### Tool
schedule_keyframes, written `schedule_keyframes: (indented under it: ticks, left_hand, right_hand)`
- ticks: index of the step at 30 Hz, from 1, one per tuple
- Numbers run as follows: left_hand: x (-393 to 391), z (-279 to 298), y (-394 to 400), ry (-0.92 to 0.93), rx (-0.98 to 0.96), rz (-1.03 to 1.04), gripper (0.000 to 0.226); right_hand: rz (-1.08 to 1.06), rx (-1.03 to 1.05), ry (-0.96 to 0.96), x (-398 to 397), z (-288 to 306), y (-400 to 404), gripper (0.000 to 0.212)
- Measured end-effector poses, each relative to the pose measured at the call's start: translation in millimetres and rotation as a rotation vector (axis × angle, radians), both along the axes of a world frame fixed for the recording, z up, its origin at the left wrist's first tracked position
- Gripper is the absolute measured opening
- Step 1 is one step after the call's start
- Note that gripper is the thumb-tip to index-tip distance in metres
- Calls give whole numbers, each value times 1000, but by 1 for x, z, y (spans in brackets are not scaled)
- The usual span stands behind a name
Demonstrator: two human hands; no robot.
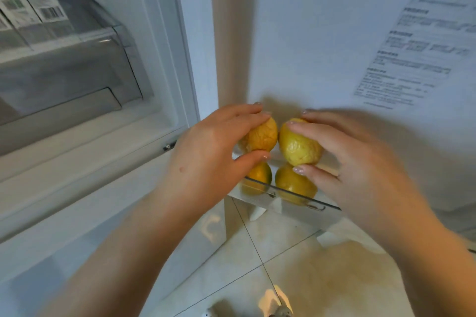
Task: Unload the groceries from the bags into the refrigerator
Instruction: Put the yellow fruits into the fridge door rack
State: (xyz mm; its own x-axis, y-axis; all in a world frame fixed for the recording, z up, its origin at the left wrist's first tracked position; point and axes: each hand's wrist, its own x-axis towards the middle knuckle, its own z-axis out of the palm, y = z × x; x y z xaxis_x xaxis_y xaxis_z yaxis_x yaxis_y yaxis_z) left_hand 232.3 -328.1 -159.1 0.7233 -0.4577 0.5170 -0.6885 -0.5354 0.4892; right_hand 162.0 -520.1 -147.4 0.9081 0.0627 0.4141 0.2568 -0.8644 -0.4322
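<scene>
Head view: door bin (296, 203) lies directly below both held fruits (two fruits already inside).
Left hand (206, 154): curled round wrinkled fruit (262, 136).
Right hand (360, 162): smoother fruit (296, 144) is pinched.

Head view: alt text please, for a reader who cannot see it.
Two bare hands each hold a wrinkled yellow fruit, left hand and right hand, above a clear door shelf of an open refrigerator where two more yellow fruits already sit. A printed label is on the door's inner wall.

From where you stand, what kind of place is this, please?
Most likely a home kitchen, right at an open refrigerator. The clear door shelf holds yellow fruits, a crisper drawer sits inside the cabinet, and pale floor tiles lie below. Each hand holds one wrinkled yellow fruit above that shelf.
</scene>
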Motion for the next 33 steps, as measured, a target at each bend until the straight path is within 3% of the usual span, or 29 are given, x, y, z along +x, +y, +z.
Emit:
schedule_keyframes:
  ticks: [8, 14, 18, 33]
  left_hand:
    - [2, 3, 1, 7, 123, 0, 50]
    - [1, 5, -8, 4, 202, 34, 45]
    - [-1, 5, -10, 48, 153, 77, 40]
    - [-14, 4, -17, -62, 127, 97, 37]
  right_hand:
    - [-36, 48, 65, -1, -1, 1, 55]
    - [-31, -62, -17, -1, -3, 2, 50]
    - [-37, -81, -43, -1, -5, 0, 49]
    - [-18, -121, -35, -1, -2, -2, 46]
